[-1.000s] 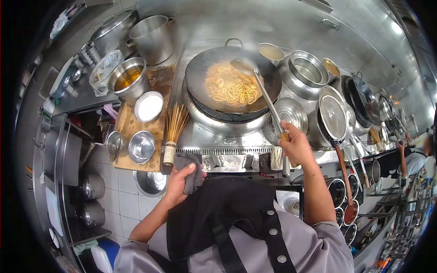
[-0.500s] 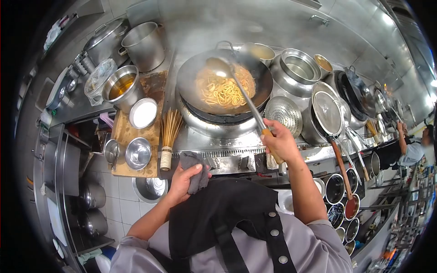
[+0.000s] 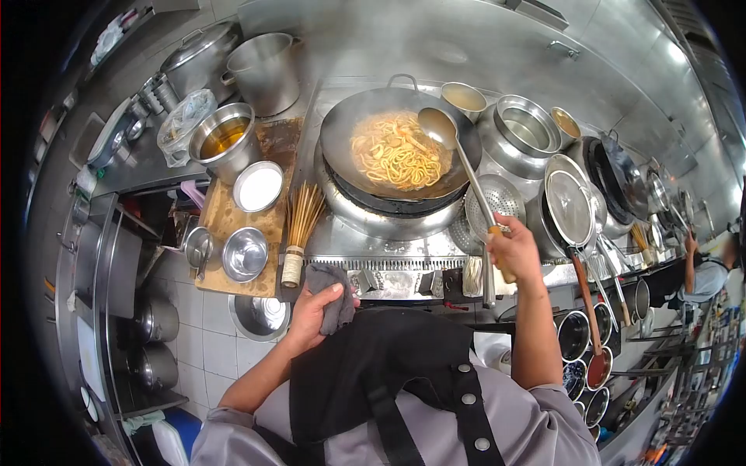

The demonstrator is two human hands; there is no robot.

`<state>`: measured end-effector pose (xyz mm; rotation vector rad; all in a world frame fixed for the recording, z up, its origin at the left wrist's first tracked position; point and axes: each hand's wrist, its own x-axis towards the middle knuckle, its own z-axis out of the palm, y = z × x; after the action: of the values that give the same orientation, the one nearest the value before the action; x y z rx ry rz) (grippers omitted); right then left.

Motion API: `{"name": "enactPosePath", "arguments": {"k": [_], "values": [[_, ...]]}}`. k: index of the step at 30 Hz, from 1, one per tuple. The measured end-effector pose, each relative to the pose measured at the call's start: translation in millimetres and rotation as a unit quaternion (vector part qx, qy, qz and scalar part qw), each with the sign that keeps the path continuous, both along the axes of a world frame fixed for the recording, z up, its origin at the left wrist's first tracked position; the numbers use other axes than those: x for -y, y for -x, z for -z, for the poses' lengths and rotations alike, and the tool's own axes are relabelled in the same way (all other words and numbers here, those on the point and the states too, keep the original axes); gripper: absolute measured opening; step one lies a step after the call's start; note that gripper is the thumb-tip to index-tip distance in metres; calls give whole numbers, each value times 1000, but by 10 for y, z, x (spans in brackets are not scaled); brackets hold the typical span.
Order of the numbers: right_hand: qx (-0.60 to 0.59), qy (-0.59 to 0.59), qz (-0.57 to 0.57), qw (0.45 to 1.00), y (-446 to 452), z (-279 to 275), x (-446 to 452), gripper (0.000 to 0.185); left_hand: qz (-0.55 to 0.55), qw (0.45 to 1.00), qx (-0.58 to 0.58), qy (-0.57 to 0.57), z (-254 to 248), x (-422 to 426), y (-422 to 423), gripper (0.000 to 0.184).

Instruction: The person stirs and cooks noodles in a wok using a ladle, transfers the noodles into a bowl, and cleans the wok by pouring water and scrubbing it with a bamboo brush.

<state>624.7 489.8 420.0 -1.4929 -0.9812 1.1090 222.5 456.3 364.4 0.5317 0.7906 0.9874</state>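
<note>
My right hand [image 3: 514,250] is closed round the wooden handle of a long metal ladle [image 3: 475,180]. The ladle's bowl hangs at the right side of a large black wok [image 3: 342,128], over its inner wall. Thick noodles [image 3: 400,155] in brown sauce lie in the wok, with steam rising. My left hand [image 3: 312,312] grips a folded dark grey cloth [image 3: 334,291] at the front edge of the stove, close to my apron. A bamboo wok brush [image 3: 299,233] stands just beyond that hand.
Left of the wok, a wooden board [image 3: 220,268] carries a pot of amber liquid [image 3: 225,140], a bowl of white contents [image 3: 258,186] and an empty metal bowl [image 3: 245,255]. A perforated skimmer [image 3: 497,203] and mesh strainer [image 3: 569,206] sit at right. Another person [image 3: 703,264] stands far right.
The ladle has moved from above the noodles to the wok's right side, and my right hand has shifted right. My left hand still holds the cloth. The whole view has shifted slightly.
</note>
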Motion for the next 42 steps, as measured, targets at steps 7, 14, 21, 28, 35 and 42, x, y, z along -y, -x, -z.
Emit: {"name": "enactPosePath", "arguments": {"k": [7, 14, 21, 28, 35, 42], "values": [[125, -42, 6, 991, 29, 184, -317, 64, -22, 1000, 3, -5, -60, 62, 37, 34], [132, -48, -36, 989, 404, 40, -985, 60, -3, 1000, -14, -15, -18, 60, 32, 35], [552, -120, -185, 804, -79, -312, -809, 52, -12, 1000, -6, -15, -87, 63, 49, 36], [619, -176, -21, 765, -407, -333, 141, 58, -45, 999, 9, 1, 6, 43, 117, 33], [201, -19, -43, 978, -251, -59, 764, 65, 2, 1000, -8, -11, -40, -41, -31, 30], [547, -38, -66, 834, -665, -1224, 1402, 57, 11, 1000, -17, -8, -47, -102, -132, 27]]}}
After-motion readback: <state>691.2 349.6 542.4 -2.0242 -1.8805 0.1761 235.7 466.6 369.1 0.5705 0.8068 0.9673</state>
